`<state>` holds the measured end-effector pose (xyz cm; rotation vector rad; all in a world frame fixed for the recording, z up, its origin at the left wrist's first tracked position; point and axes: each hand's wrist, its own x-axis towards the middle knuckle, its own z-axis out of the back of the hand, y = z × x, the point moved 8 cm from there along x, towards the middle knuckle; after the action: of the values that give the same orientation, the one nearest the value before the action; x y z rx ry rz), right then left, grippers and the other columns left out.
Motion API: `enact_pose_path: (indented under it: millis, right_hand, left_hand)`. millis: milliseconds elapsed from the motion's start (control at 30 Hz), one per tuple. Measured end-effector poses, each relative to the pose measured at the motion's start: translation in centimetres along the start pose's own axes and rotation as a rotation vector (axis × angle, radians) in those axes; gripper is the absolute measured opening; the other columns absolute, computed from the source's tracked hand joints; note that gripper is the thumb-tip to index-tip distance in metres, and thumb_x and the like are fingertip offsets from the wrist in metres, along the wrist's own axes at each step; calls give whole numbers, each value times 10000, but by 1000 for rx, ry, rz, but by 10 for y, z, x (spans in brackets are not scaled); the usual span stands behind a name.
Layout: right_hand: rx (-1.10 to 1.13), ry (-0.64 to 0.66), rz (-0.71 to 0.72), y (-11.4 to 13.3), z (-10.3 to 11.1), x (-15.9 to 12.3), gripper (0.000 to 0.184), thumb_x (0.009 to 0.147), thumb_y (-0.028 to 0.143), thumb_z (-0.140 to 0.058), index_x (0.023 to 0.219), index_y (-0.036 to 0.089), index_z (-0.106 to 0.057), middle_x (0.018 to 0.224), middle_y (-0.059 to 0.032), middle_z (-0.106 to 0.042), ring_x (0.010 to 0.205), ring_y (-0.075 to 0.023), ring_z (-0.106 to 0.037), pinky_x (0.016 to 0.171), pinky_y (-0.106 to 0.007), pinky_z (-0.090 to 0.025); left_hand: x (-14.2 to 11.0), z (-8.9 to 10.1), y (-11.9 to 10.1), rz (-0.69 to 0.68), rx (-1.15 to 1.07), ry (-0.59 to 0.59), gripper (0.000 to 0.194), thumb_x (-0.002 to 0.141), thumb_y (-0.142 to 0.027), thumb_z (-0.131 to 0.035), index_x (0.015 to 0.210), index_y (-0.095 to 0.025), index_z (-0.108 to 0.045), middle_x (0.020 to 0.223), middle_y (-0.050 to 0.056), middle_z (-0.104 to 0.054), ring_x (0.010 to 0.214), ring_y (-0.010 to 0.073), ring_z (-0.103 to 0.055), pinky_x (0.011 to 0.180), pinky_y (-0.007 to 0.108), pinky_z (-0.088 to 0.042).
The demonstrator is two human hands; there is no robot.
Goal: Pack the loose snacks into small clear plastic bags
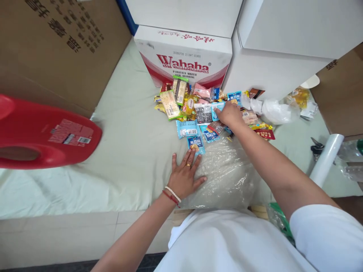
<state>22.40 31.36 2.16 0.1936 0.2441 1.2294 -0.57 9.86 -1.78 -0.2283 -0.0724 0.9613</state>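
A heap of small snack packets (195, 107) lies on the pale green sheet (127, 143) in front of a Wahaha carton (184, 60). My right hand (231, 113) reaches into the heap, fingers curled onto a light blue packet (217, 107); whether it grips the packet I cannot make out. My left hand (185, 175) lies flat, fingers spread, on the left edge of a clear plastic bag (227, 173). Its fingertips are close to a blue packet (195, 143).
A red plastic basin (42, 134) sits at the left beside a brown carton (56, 49). White boxes (283, 49) stand behind the heap. At the right are a crumpled white bag (275, 111), a white tube (326, 156) and another brown carton (343, 94).
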Motion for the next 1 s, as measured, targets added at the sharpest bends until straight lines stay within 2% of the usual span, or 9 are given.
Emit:
enact_pose_path:
  millis: [167,333,433,500,567,633,733,900,1000]
  right_hand:
    - [99,0,-31,-11,5,10,548,877,508,-708,1247,113,-621,1206,-200,-678,1173,-390,-605,1006,-546,-473]
    - [273,-191,174,-5,50,-7,307,967,365,-579,1208,178,-614,1060,-95,-664,1027,-278,-616,965,-448,-480]
    - [337,-99,567,35,66,-68,308,1001,382,-533,1258,218,-579,1086,-73,-634,1028,-255,-589,949,-418,-473]
    - [287,83,868,59,56,-130,254,1001,344,-532,1212,222,-608,1081,-76,-632,1026,-256,-568,926,-408,-470]
    - [154,208,1062,61,34,-188,210,994,248,-515,1155,206,-642,1048,-102,-635,1011,-267,-541,887,-402,-460]
    - [-7,222,1078,41,8,-222,227,991,180,-488,1132,186,-666,990,-127,-632,984,-285,-516,847,-411,-445]
    - [-102,195,986,-2,-17,-239,282,1001,196,-496,1227,176,-664,1041,-156,-642,999,-305,-514,863,-447,-437]
    - [170,313,921,-36,-21,-242,699,903,542,-695,1491,224,-493,1507,-178,-477,1266,-351,-498,1057,-539,-416]
    - [227,290,811,-44,-20,-232,660,922,469,-685,1499,221,-482,1471,-174,-507,1302,-346,-497,1089,-534,-420]
  left_hand:
    - [-6,-2,-4,58,8,9,776,986,-646,-410,1627,-220,-318,1722,148,-202,1596,360,-207,1230,741,1]
    - [-10,-1,-7,62,-12,-1,808,967,-671,-434,1622,-208,-332,1717,162,-211,1592,365,-216,1233,735,10]
    - [-10,-1,-7,63,-12,-2,843,959,-697,-422,1623,-185,-325,1715,174,-207,1592,360,-217,1232,729,41]
    - [-10,-2,-7,72,-8,-3,867,957,-710,-409,1627,-168,-308,1708,187,-222,1592,360,-217,1228,732,55]
    - [-10,-3,-7,78,-8,-1,901,954,-724,-398,1634,-144,-280,1699,202,-244,1590,366,-219,1223,740,57]
    - [-9,-4,-7,80,-6,2,941,946,-738,-397,1639,-118,-251,1690,219,-258,1589,378,-217,1221,743,49]
    - [-9,-4,-7,80,2,-2,967,941,-739,-409,1645,-103,-222,1688,235,-252,1592,386,-203,1225,734,42]
    - [-10,-4,-6,72,13,-6,956,938,-741,-421,1651,-135,-223,1695,222,-239,1596,376,-194,1234,710,52]
    - [-10,-5,-6,75,18,0,956,938,-740,-426,1650,-136,-226,1694,223,-240,1593,376,-205,1234,708,54]
